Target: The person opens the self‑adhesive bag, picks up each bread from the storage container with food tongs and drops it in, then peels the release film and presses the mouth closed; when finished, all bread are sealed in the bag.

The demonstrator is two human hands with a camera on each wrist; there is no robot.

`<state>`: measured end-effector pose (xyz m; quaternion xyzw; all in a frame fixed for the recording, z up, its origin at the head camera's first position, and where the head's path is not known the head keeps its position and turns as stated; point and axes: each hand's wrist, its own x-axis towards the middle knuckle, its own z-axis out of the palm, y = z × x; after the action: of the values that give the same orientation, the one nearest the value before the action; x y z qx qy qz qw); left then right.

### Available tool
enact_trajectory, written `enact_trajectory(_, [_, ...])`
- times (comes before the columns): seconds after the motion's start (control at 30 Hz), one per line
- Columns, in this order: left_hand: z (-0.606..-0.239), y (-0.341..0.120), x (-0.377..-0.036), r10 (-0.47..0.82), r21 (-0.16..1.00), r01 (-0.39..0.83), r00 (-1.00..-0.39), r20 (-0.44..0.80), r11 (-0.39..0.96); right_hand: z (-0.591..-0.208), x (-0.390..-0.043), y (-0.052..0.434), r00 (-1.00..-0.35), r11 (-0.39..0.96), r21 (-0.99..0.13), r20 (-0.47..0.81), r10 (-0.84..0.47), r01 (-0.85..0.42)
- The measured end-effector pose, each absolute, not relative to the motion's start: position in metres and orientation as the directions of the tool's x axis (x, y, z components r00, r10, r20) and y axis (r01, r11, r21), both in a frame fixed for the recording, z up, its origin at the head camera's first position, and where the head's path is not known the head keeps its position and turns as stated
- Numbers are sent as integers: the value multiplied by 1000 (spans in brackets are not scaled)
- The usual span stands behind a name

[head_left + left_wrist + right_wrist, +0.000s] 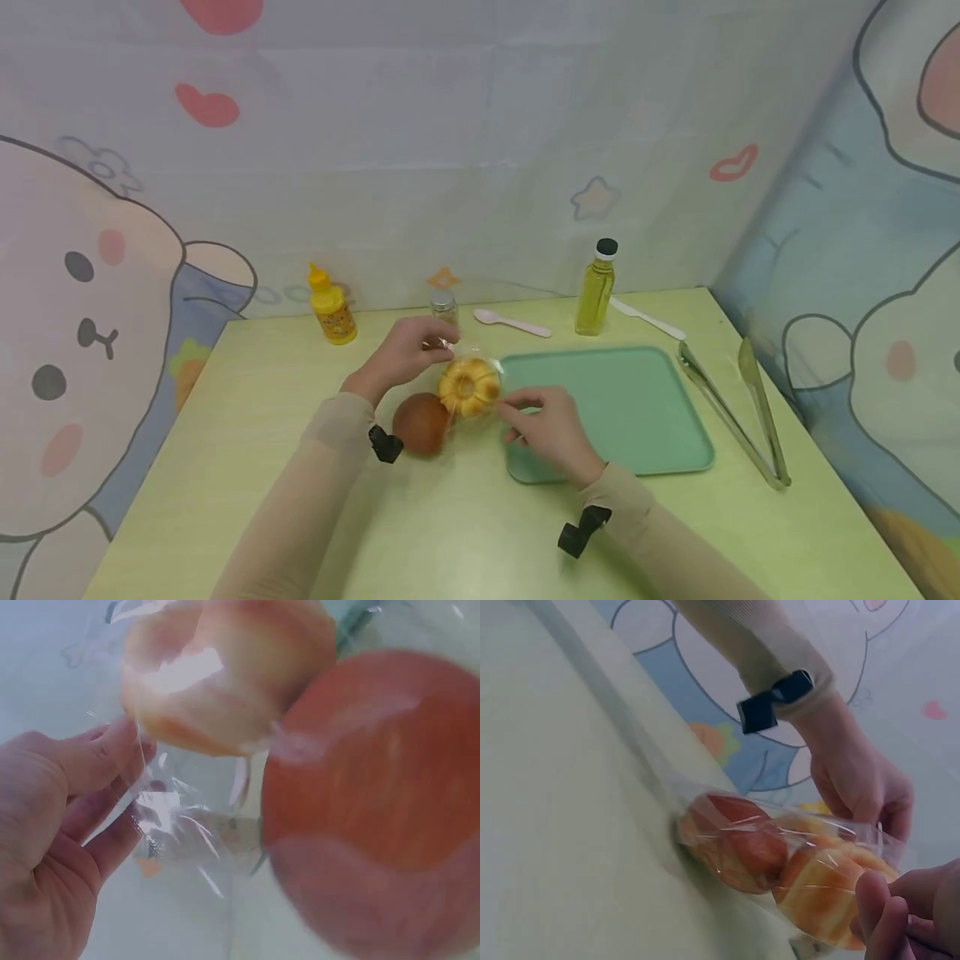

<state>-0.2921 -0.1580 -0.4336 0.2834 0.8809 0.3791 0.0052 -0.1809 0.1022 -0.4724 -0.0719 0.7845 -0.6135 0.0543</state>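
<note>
A clear plastic bag [161, 802] holds a ring-shaped golden bread [468, 387] and a round brown bun [422, 425]. My left hand [405, 354] pinches the bag's edge between thumb and fingers, at the bread's far left side. On the other side, my right hand [551, 429] pinches the bag close to the golden bread, thumb against curled fingers. In the right wrist view the two breads sit side by side inside the film, the brown bun [739, 844] farther from my right hand. The bag's rim is hard to make out against the table.
A green tray [615, 408] lies right of the bag, partly under my right hand. Metal tongs [763, 415] rest beyond it. Along the back stand a yellow squeeze bottle [332, 308], a small lidded jar [444, 307] and an oil bottle [596, 292], with a pink spoon [513, 322] and white utensil [648, 318].
</note>
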Motion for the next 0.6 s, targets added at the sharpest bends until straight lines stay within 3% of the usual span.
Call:
enact_trajectory(0.27, [-419, -172, -284, 500, 651, 502, -840, 210, 569, -453, -194, 117, -969, 368, -914, 89, -231, -172])
enact_trajectory(0.6, [-403, -191, -267, 434, 715, 424, -881, 186, 556, -426, -208, 128, -922, 474, -818, 163, -350, -325])
